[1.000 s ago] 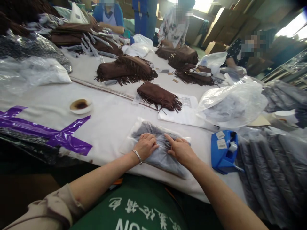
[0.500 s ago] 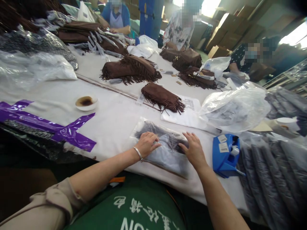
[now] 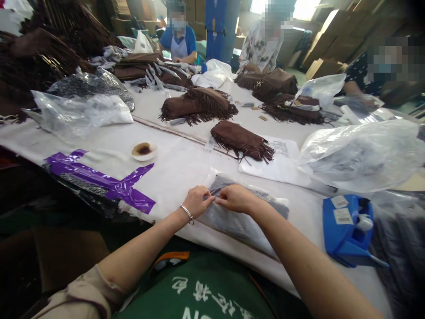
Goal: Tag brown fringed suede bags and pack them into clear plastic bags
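Note:
A clear plastic bag with a folded grey garment lies on the white table right in front of me. My left hand, with a metal bangle on the wrist, pinches the bag's left end. My right hand pinches the same end right beside it; the fingertips of both hands meet at the bag's edge. Both hands are closed on the plastic.
A blue tape dispenser stands to the right. Brown fringed pieces and a printed sheet lie behind the bag. A small dish and purple tape are at the left. Bagged grey goods are piled at the right. Other people work across the table.
My right hand has come left from the bag's middle to its left end, and both hands have gone from lying flat on the bag to pinching its edge. The view has shifted left.

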`<action>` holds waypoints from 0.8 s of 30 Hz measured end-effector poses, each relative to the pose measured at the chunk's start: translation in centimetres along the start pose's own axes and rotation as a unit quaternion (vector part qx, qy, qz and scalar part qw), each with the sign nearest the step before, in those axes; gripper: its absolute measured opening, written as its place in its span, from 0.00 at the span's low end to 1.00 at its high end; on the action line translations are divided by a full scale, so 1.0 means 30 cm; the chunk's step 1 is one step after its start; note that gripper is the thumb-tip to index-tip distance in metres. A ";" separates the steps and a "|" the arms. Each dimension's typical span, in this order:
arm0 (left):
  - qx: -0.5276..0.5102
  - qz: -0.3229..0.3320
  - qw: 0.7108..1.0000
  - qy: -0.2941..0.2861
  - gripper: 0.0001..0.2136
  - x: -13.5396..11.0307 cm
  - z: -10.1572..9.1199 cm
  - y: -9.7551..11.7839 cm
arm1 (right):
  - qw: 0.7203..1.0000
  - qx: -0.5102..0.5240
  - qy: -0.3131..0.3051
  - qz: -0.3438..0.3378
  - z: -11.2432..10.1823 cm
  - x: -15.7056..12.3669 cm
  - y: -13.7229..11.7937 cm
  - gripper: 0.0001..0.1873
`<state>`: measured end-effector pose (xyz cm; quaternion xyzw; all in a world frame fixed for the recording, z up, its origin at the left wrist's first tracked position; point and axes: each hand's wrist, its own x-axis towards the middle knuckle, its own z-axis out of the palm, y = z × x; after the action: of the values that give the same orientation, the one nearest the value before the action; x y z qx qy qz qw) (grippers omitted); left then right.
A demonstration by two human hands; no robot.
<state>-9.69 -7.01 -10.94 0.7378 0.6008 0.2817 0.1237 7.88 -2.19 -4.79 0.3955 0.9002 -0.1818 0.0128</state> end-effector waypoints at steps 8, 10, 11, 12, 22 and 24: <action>0.101 0.062 0.992 0.033 0.08 -0.029 0.028 0.005 | 0.995 -0.037 -0.065 0.073 0.001 0.096 0.023 0.17; 0.100 0.062 0.992 0.038 0.08 -0.029 0.033 0.002 | 0.997 0.018 -0.065 0.046 -0.013 0.068 0.063 0.15; 0.096 0.063 0.992 0.043 0.08 -0.030 0.036 0.000 | 0.996 0.052 -0.064 0.029 -0.020 0.048 0.081 0.15; 0.090 0.065 0.993 0.048 0.08 -0.030 0.040 -0.002 | 0.994 0.087 -0.061 0.013 -0.027 0.026 0.095 0.15; 0.031 0.053 0.995 0.082 0.10 -0.046 0.054 -0.012 | 0.932 0.358 -0.025 -0.043 0.034 -0.056 0.065 0.15; 0.026 0.054 0.995 0.078 0.10 -0.050 0.049 -0.010 | 0.901 0.434 -0.009 -0.009 0.064 -0.071 0.063 0.19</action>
<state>-9.27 -8.15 -12.68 0.7483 0.5747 0.3287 0.0420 10.47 -3.16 -6.82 0.3517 0.7358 -0.5580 -0.1533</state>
